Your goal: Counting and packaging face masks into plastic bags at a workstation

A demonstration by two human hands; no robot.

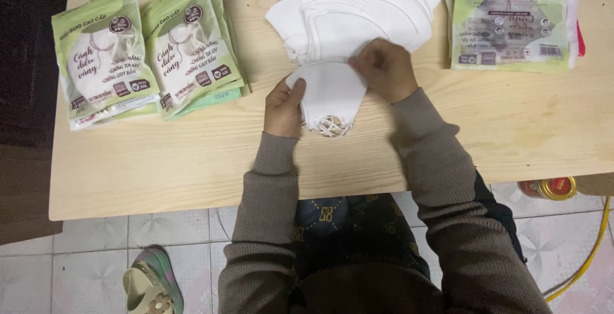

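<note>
My left hand (283,104) and my right hand (384,68) together hold a small stack of folded white face masks (332,93) on the light wooden table (192,167). The left hand grips the stack's left edge. My right hand pinches its upper right corner. White ear loops (331,126) bunch at the stack's near end. Just beyond lies a larger fanned pile of white masks (352,13), touching the held stack.
Two piles of filled green-and-white mask packets (105,55) (192,48) lie at the table's left. A pile of empty flat packets (511,20) sits at the far right. On the tiled floor are a sandal (153,285), a red tin (550,188) and a yellow cable (591,250).
</note>
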